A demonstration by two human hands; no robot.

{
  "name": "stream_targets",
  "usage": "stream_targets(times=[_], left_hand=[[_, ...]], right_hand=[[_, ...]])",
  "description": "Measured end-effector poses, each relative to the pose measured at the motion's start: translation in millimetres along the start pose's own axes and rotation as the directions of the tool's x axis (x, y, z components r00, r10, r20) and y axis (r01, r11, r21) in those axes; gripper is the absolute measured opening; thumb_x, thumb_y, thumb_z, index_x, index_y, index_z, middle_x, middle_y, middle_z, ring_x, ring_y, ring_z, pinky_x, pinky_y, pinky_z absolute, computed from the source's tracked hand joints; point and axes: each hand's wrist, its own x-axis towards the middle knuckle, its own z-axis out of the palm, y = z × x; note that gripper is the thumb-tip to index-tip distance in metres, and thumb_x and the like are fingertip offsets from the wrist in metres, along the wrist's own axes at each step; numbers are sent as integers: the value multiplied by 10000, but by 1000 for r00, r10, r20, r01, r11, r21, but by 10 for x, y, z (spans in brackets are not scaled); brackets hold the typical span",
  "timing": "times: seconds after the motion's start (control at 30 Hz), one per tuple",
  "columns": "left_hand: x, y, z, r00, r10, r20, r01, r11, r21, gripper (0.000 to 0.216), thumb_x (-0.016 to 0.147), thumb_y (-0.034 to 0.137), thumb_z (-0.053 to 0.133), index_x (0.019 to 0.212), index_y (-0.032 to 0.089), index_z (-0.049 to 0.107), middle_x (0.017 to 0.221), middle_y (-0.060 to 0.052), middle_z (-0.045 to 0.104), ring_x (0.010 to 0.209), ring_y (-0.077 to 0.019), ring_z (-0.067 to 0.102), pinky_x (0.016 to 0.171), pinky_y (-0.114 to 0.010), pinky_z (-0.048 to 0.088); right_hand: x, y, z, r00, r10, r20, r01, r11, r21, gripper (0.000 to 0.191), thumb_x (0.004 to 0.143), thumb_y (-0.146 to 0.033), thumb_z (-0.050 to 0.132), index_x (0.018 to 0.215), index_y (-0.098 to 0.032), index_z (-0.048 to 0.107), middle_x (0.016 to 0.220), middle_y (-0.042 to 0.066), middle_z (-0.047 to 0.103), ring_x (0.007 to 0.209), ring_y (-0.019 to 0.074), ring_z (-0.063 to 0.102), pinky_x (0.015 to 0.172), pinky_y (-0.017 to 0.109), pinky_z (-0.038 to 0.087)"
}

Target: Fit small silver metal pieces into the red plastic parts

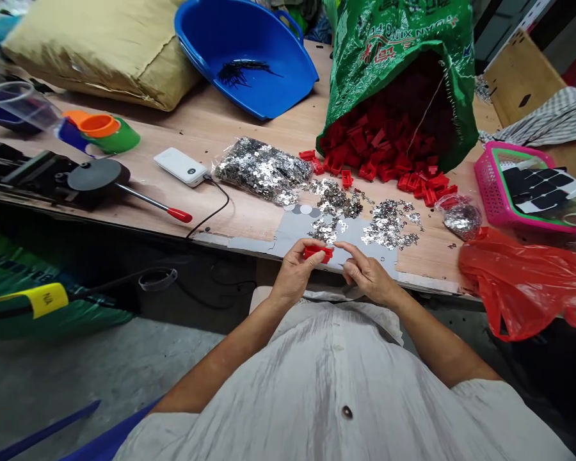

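Close to the table's front edge, my left hand is closed around a small red plastic part, thumb in front and fingers behind. My right hand is just to the right of it. Its index finger stretches to the right end of the red part, and its other fingers are curled; I see nothing held in it. Beyond the hands lie loose piles of small shiny metal pieces, one pile straight ahead and another pile to the right. A grey sheet lies under part of them.
A green sack spills red parts onto the table. Left of it are a bag of metal pieces, a white power bank, a blue scoop and a red-tipped lever. A pink basket and red bag are right.
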Motion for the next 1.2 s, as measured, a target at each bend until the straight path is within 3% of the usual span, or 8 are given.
stream_targets(times=[0.13,0.23,0.4,0.53,0.73,0.87,1.03,1.2], left_hand=[[-85,46,105,976,-209,65,218,912,-348,251,740,299,779,721,171,563,807,3,668,792,-122,644,881,-297,498],[-130,33,143,961,-265,83,274,857,-437,237,774,280,751,687,157,569,744,-2,638,753,-114,628,860,-285,518],[-178,1,209,939,-342,47,314,788,-529,127,836,240,686,765,141,651,825,-27,663,800,-125,641,919,-321,529],[-199,5,270,926,-377,10,315,760,-568,138,866,224,647,755,144,662,831,-32,674,828,-141,657,993,-370,506],[-193,36,299,905,-424,-28,322,727,-606,133,887,178,608,781,134,675,836,-37,689,775,-130,656,966,-376,533],[-201,22,304,915,-403,-39,297,734,-611,118,874,178,625,774,136,672,849,-44,694,800,-140,665,976,-371,529],[-201,-31,299,921,-388,-31,297,751,-590,150,863,196,645,724,139,642,829,-43,687,859,-154,675,1013,-388,503],[-239,-48,180,900,-435,15,374,757,-536,136,852,220,668,755,143,612,837,-43,692,951,-198,688,1032,-431,485]], right_hand=[[7,-109,13,999,-18,-27,15,996,-86,427,1015,-363,360,1433,-274,377,681,-41,628,632,143,602,664,256,445],[11,-132,35,995,-66,-74,56,990,-129,379,1010,-370,377,1372,-289,456,781,-13,692,694,156,652,664,259,465],[27,-91,106,974,-148,-171,111,972,-206,331,1004,-352,395,1292,-278,538,1128,34,710,855,182,691,754,293,509],[44,-30,143,947,-189,-261,129,965,-228,334,1014,-344,361,1239,-277,598,1068,35,732,881,184,693,777,292,516],[40,-6,71,969,-219,-113,178,940,-293,379,1016,-352,367,1369,-281,485,1165,45,700,909,188,682,811,304,500],[51,14,104,960,-221,-169,149,921,-359,352,1012,-364,376,1299,-256,549,1033,56,733,837,196,684,770,306,487],[66,42,195,946,-165,-280,106,971,-213,342,1018,-348,347,1146,-241,646,977,45,737,800,174,679,724,274,483],[66,40,111,982,-36,-187,20,996,-88,363,1019,-383,340,1200,-271,633,995,8,732,791,152,675,705,244,464]])
